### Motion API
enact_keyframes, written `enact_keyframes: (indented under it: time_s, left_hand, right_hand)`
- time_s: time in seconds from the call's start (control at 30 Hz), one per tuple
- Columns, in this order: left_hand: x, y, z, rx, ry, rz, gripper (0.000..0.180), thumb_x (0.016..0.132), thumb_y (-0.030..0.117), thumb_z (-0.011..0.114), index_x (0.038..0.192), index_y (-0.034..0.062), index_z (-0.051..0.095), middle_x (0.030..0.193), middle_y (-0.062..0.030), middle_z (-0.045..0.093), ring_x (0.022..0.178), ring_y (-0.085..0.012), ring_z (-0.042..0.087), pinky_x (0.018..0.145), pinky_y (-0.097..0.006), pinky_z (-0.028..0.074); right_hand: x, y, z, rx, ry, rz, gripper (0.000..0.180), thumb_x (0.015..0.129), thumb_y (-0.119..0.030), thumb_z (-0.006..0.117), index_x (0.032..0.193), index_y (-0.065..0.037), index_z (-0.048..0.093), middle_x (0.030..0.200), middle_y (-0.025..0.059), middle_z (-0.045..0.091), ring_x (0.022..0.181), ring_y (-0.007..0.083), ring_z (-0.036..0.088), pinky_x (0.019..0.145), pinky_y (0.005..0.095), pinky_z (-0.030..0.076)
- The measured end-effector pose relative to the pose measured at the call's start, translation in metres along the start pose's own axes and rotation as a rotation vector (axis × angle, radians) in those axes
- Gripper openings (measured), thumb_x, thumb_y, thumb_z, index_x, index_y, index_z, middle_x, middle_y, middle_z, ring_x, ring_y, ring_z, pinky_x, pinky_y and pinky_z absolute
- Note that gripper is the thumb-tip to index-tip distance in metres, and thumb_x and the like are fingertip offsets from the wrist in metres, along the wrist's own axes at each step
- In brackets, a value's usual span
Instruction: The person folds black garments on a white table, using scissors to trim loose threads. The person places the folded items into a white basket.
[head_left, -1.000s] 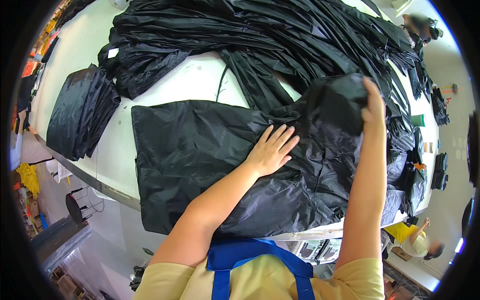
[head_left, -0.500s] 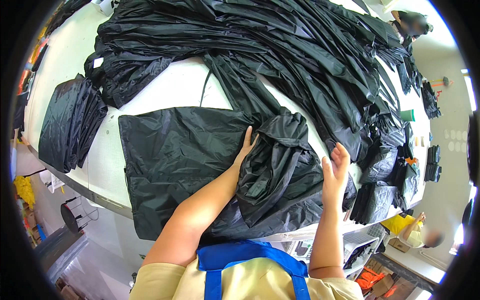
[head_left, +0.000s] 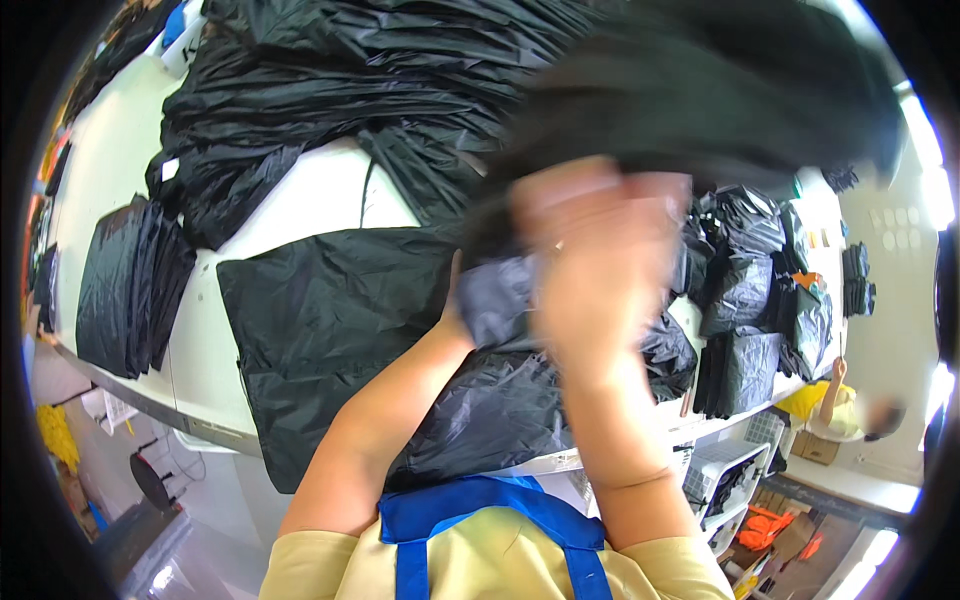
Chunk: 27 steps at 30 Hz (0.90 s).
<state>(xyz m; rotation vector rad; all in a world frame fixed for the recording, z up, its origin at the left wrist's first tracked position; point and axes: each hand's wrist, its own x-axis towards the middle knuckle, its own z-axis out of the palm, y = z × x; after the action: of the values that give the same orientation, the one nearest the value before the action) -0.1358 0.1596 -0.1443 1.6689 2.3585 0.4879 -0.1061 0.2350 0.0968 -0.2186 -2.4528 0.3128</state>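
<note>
Thin, shiny black fabric (head_left: 330, 280) lies spread in front of me on the white table. My left hand (head_left: 457, 315) rests at its middle, beside a crumpled black fold (head_left: 497, 300); most of its fingers are hidden, so its grip cannot be made out. My right hand (head_left: 605, 260), smeared by motion, is raised over the spread fabric with its fingers closed on a lifted length of black fabric (head_left: 710, 90). That length billows, blurred, across the upper right and covers part of the table.
A large heap of gathered black fabric (head_left: 380, 70) fills the table's far side. Folded black stacks stand at left (head_left: 135, 285) and right (head_left: 740, 370). White wire baskets (head_left: 725, 470) sit below the right table edge. Another person (head_left: 845, 410) is at far right.
My right hand has moved left and up from beside the bunched fabric, taken hold of black fabric and swung it upward. My left hand stays near the middle, slightly lower.
</note>
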Motion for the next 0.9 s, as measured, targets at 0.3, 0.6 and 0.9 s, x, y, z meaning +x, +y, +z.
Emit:
enact_keyframes:
  time_s: [0.3,0.6,0.9]
  left_hand:
    - [-0.055,0.03,0.009,-0.461,-0.361,-0.152,0.053,0.093,0.026,0.05,0.141,0.0064,0.038,0.145,-0.016,0.039,0.132,-0.034,0.037,0.111,-0.04,0.027]
    - [0.012,0.019,-0.144,-0.176,0.29,-0.145,0.034,0.083,0.032,0.069,0.097,0.0015,0.061,0.094,-0.014,0.062,0.092,-0.0331,0.062,0.081,-0.04,0.049]
    - [0.076,-0.079,-0.092,-0.348,0.08,-0.057,0.017,0.09,0.018,0.057,0.095,0.001,0.059,0.086,-0.0193,0.063,0.083,-0.0374,0.061,0.072,-0.04,0.048]
  right_hand:
    - [-0.121,0.101,-0.036,-0.005,-0.958,0.209,0.098,0.055,-0.028,0.087,0.141,-0.013,0.042,0.133,0.0139,0.052,0.134,0.0362,0.037,0.113,0.0572,0.02]
    - [-0.223,0.196,-0.036,-0.061,-0.404,0.172,0.025,0.058,0.004,0.059,0.078,-0.008,0.054,0.072,0.008,0.049,0.075,0.0298,0.051,0.069,0.0397,0.042]
    - [-0.179,0.211,-0.094,-0.113,-0.751,0.08,0.017,0.065,-0.004,0.062,0.079,-0.009,0.054,0.076,0.0094,0.052,0.079,0.0322,0.057,0.069,0.0413,0.047]
